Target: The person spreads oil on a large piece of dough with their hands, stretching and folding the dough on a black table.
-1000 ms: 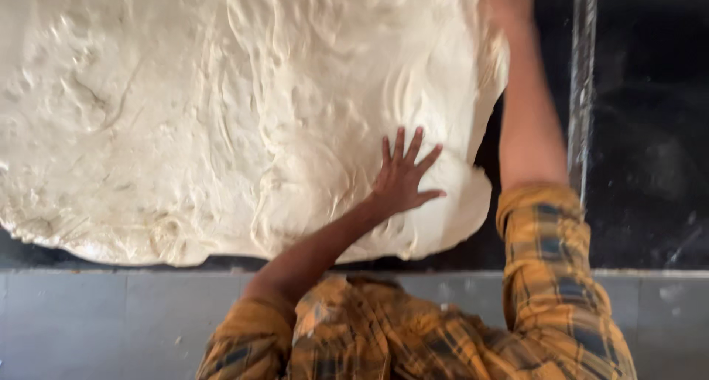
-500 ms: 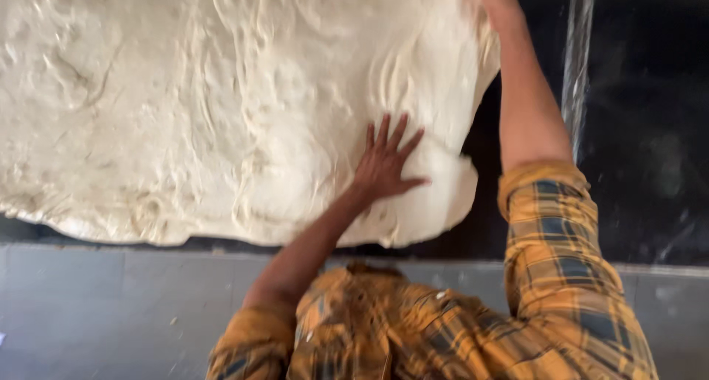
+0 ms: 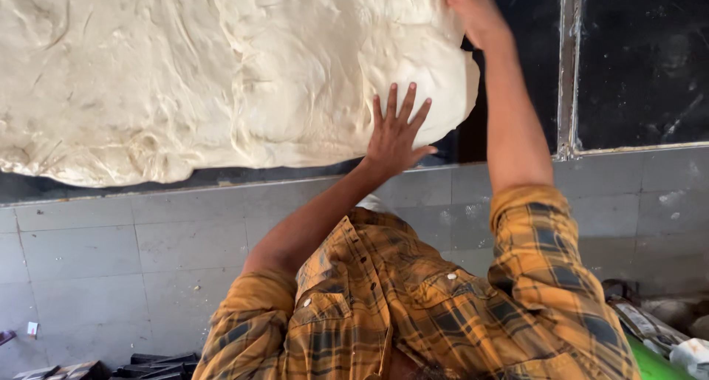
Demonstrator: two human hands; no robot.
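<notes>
A huge slab of pale dough (image 3: 221,77) fills the upper left and centre of the frame, spread over a dark counter (image 3: 642,62) whose grey tiled front (image 3: 111,254) runs across the middle. The left hand (image 3: 395,132) lies flat on the dough's lower right corner, fingers spread wide and straight, palm pressing down, gripping nothing. The right hand (image 3: 469,7) reaches to the top of the frame at the dough's far right edge; it is cut off by the frame, so I cannot tell whether its fingers are curled over the edge or lying open. Compared with a second ago, the left hand sits nearer the slab's right edge, and the dough's rim there now looks rounder and thicker, as if bunched inward; more of the tiled front shows below than before, so the view has tipped downward. That suggests the corner is being gathered or pressed rather than stretched. A metal strip (image 3: 569,70) divides the counter at upper right, and the yellow plaid shirt (image 3: 413,299) fills the lower middle.
</notes>
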